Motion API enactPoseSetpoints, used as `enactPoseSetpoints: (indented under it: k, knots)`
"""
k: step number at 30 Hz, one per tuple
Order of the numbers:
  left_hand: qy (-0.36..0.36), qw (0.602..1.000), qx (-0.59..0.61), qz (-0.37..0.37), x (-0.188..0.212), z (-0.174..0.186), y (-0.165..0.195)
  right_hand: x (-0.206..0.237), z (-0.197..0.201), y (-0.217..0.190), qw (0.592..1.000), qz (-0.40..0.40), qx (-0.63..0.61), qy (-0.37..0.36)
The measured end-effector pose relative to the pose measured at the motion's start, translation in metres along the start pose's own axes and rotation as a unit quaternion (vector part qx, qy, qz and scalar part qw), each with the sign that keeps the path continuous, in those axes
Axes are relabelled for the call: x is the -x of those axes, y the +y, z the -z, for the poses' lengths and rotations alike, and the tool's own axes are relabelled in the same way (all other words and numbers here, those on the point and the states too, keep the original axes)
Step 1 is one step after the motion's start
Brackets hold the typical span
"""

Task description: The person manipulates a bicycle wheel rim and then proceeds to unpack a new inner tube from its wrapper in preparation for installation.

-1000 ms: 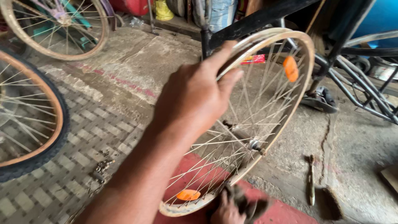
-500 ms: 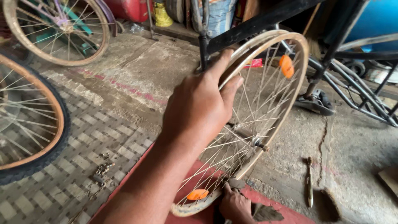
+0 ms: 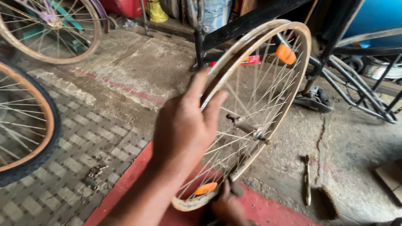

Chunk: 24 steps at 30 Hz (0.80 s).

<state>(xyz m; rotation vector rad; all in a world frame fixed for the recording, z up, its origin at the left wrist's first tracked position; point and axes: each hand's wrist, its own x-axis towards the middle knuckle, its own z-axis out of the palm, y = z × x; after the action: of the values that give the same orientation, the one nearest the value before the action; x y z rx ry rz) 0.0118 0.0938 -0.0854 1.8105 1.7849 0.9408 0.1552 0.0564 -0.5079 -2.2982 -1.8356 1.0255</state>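
Left hand (image 3: 184, 125) is curled over the upper rim of the bare bicycle wheel (image 3: 251, 113), fingers wrapped on the metal and holding it upright and tilted on the red mat (image 3: 134, 175), in front of the black bike frame (image 3: 251, 21); right hand (image 3: 228, 205) sits low at the bottom of the rim beside an orange reflector (image 3: 206, 188), pinching something small I cannot make out. I judge the step to be spoke-by-spoke work on the rim. Next move, in my view, calls for a steady left-hand hold, rotating the rim slightly.
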Motion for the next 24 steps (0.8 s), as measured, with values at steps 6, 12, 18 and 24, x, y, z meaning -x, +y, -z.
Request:
enactPoseSetpoints:
  k: [6, 12, 18, 24]
  knots:
    - [0.145, 0.970, 0.033, -0.190, 0.001, 0.008, -0.023, -0.004, -0.008, -0.014, 1.000, 0.019, -0.001, -0.004]
    - [0.169, 0.942, 0.135, -0.255, 0.017, -0.022, -0.036, -0.009, 0.010, -0.003, 1.000, 0.009, -0.009, 0.000]
    - [0.161, 0.962, 0.126, -0.179, 0.019, -0.037, -0.063, -0.010, -0.002, -0.024, 0.999, 0.031, -0.019, -0.005]
    - [0.138, 0.966, 0.129, -0.177, 0.017, -0.054, -0.065, -0.015, 0.020, 0.000, 0.997, -0.024, -0.066, 0.030]
